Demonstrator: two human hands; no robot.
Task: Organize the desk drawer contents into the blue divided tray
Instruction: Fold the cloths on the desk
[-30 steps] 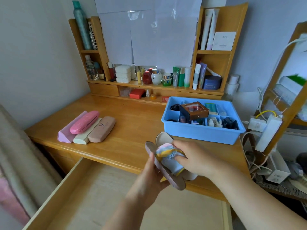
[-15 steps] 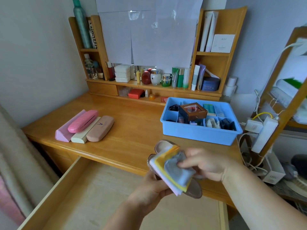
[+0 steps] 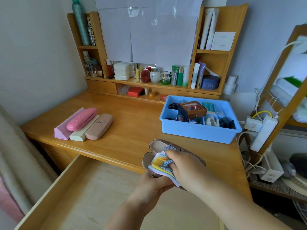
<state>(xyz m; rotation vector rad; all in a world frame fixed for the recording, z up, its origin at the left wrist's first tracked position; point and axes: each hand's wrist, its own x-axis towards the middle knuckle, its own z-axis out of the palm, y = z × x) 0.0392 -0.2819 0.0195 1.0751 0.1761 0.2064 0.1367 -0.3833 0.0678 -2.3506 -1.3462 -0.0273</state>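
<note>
Pale walls back a wooden table point(image 3: 132, 130) whose rear edge carries a shelf unit point(image 3: 154, 83) crowded with bottles, jars and boxes, with sheets of white paper hung above it. Below the table's front edge the drawer point(image 3: 83, 196) stands pulled open, showing its light lining.

Over the front edge, above the open drawer, the left hand point(image 3: 149, 185) cups an open glasses case point(image 3: 156, 146) from beneath, fingers curled under it, the lid raised toward the table. The right hand point(image 3: 186, 168) reaches in from the right with its fingers point(image 3: 171, 153) bent onto a folded cloth point(image 3: 161, 165) in yellow, blue and white, pressing it into the case; the thumb tucks under the cloth's edge.

Near the right edge of the table sits the blue divided tray point(image 3: 197, 133), its compartments holding dark small items, tubes and packets, with a brown windowed box point(image 3: 192, 109) lying tilted across the dividers near the rear.

Toward the left edge four glasses cases lie side by side: a lilac triangular case point(image 3: 62, 131), a pink hard case point(image 3: 82, 118) resting partly on it, a cream case point(image 3: 79, 135) and a beige case point(image 3: 99, 128), touching one another.

Beyond the right edge hang a white power strip point(image 3: 264, 131) and tangled cables.
</note>
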